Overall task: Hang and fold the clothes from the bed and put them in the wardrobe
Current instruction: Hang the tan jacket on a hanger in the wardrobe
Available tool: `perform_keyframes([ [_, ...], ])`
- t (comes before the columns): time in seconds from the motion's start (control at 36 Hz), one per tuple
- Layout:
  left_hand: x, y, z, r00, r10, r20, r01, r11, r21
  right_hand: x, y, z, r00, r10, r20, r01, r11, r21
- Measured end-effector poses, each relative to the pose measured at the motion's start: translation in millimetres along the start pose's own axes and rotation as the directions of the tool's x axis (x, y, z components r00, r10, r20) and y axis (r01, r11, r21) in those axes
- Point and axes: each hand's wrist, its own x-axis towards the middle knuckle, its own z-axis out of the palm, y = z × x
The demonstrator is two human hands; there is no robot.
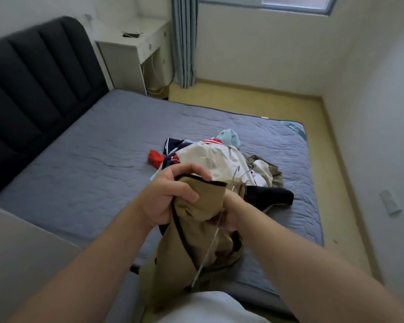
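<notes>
A tan garment with black trim [196,248] hangs in front of me over the near edge of the bed [84,155]. My left hand [170,194] grips its upper edge, fingers curled over the black trim. My right hand [229,215] is partly hidden behind the cloth and holds the garment together with a thin metal hanger [208,252] that slants down through the fabric. Behind my hands a pile of clothes [219,159] lies on the bed: a white and red piece, a light blue one, a navy one, an olive one and a black one.
A dark padded headboard [33,89] stands at the left. A white desk [135,50] and a grey curtain [184,40] are at the back. Yellow floor [243,99] runs round the far and right sides of the bed. A small red item [155,157] lies left of the pile.
</notes>
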Motion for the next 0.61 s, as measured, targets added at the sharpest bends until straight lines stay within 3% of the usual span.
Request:
perform_keyframes([
  [0.08,-11.4,2.3,1.0,0.993,-0.067,0.100,0.071,0.996,-0.045,2.8,7.4,-1.1,0.991,-0.025,-0.134,0.029,0.999,0.025],
  [0.17,-16.3,3.8,-10.6,0.958,-0.238,0.162,0.246,0.969,-0.032,1.0,8.5,-3.6,0.981,-0.045,-0.190,0.062,0.994,0.087],
  [0.19,-15.4,2.6,-15.0,0.937,-0.330,0.115,0.330,0.944,0.020,0.0,8.1,-4.8,0.981,-0.049,-0.190,0.068,0.993,0.093],
  [0.25,-11.5,-3.0,-23.9,0.857,-0.500,-0.128,0.515,0.839,0.174,-0.2,6.7,-7.6,0.979,-0.105,-0.173,0.119,0.990,0.070],
  [0.33,-2.4,-21.1,-34.3,0.710,-0.545,-0.446,0.688,0.673,0.271,-0.6,5.9,-15.5,0.956,-0.229,-0.183,0.249,0.964,0.095],
  [0.44,18.0,-46.4,-34.3,0.662,-0.490,-0.567,0.704,0.667,0.246,-8.3,4.2,-22.4,0.927,-0.320,-0.195,0.343,0.934,0.099],
  [0.53,36.0,-55.6,-22.6,0.686,-0.518,-0.511,0.658,0.741,0.132,-18.1,6.7,-27.8,0.914,-0.380,-0.143,0.395,0.913,0.100],
  [0.61,52.2,-58.0,-10.7,0.753,-0.521,-0.402,0.598,0.796,0.090,-27.4,7.1,-33.2,0.898,-0.429,-0.096,0.433,0.901,0.018],
])
